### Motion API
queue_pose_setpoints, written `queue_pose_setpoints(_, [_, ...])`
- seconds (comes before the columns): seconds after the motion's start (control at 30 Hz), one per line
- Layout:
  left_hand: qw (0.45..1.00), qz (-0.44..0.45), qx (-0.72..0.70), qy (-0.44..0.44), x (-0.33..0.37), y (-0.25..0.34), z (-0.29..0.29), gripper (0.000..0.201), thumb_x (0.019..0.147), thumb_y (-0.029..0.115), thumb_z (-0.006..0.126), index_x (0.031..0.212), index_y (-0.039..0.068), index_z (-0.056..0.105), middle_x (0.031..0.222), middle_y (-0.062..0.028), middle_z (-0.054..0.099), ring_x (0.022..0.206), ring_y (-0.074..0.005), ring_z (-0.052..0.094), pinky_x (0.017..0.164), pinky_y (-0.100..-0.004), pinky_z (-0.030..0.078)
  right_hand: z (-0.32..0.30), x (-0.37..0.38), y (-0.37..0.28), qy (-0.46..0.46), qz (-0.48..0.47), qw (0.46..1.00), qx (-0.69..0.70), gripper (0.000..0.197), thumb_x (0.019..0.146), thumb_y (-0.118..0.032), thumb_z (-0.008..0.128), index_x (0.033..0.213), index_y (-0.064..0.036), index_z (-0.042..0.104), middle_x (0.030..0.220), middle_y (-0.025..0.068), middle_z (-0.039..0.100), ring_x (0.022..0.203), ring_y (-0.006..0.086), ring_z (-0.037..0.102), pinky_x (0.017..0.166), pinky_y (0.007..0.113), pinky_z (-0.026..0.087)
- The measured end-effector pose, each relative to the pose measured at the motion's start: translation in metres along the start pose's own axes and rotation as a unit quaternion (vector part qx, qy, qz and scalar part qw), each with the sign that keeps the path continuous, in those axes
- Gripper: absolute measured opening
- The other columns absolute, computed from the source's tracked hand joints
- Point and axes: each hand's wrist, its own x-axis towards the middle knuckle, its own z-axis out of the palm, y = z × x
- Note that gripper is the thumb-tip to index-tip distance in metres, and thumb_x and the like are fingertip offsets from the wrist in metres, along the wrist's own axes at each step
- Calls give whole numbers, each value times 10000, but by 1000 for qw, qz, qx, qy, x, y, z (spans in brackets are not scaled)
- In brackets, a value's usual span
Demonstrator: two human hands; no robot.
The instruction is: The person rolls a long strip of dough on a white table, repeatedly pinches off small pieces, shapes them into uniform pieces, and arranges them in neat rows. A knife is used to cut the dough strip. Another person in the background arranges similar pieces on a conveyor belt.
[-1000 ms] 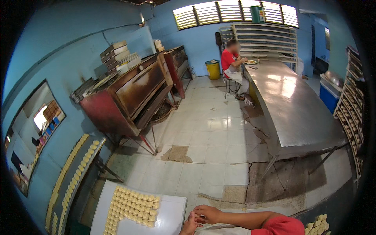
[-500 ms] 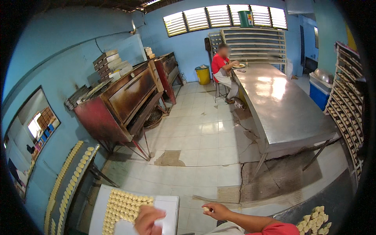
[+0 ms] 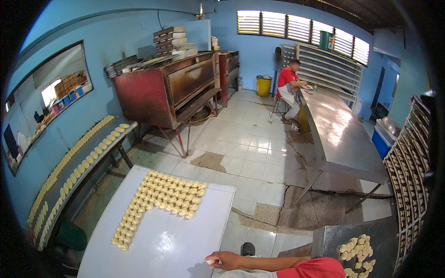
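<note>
Between the thumb and fingers of my right hand (image 3: 226,260) is a small pale dough piece (image 3: 211,262). That hand is low over the near right part of a white table (image 3: 178,231). Small dough pieces (image 3: 160,193) stand in close rows there, forming a block with a strip running toward me. To the right of my red sleeve, more loose dough pieces (image 3: 357,250) lie in a heap on a dark tabletop (image 3: 324,241). My left hand is out of view.
Along the left wall, a long bench (image 3: 85,160) carries rows of flat dough pieces. Red ovens (image 3: 143,99) stand behind it. A person (image 3: 288,88) in red sits at a long metal table (image 3: 340,134). A loaded rack (image 3: 408,180) stands at the right.
The view has swung left and down, bringing more of the white table into sight. My left hand has left the picture. My right hand, with the dough piece, now appears over the table.
</note>
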Motion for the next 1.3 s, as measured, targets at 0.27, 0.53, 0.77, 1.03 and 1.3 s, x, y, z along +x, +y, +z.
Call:
queue_pose_setpoints(0.27, [992,17,48,117,-40,49,10,257,972,346,640,1217,365,715,988,33,459,841,-201,475,639,-392,325,33,4,-21,-97,-19,995,-30,438,1000,-290,649,1374,-78,562,1184,142,657,988,259,664,869,378,525])
queue_pose_setpoints(0.53, [994,-35,91,53,-25,43,31,323,1007,334,592,1317,395,663,1002,-6,441,848,-225,495,625,-407,387,33,28,-10,-100,1,995,6,422,974,-298,682,1321,-93,559,1095,122,685,925,251,680,831,377,533])
queue_pose_setpoints(0.77, [949,-8,307,74,-24,63,54,393,980,423,634,1367,351,634,1061,-26,449,900,-231,513,947,-500,389,59,27,13,-124,41,988,84,335,953,-293,691,1229,-111,639,1092,124,711,965,292,704,858,414,553])
queue_pose_setpoints(1.03, [785,-251,541,168,-154,160,-20,447,918,308,683,1246,6,648,1121,-118,575,891,-241,555,774,-344,453,104,22,20,-84,-43,996,2,326,949,-96,671,1267,-29,644,1022,86,717,868,143,684,777,311,567])
queue_pose_setpoints(1.3, [532,-579,478,392,-414,246,11,323,1001,270,639,1241,55,643,1191,-165,637,892,-281,665,791,-377,545,233,63,-41,-126,64,974,175,388,1036,-148,592,1376,38,570,1082,96,705,865,129,670,791,288,579])
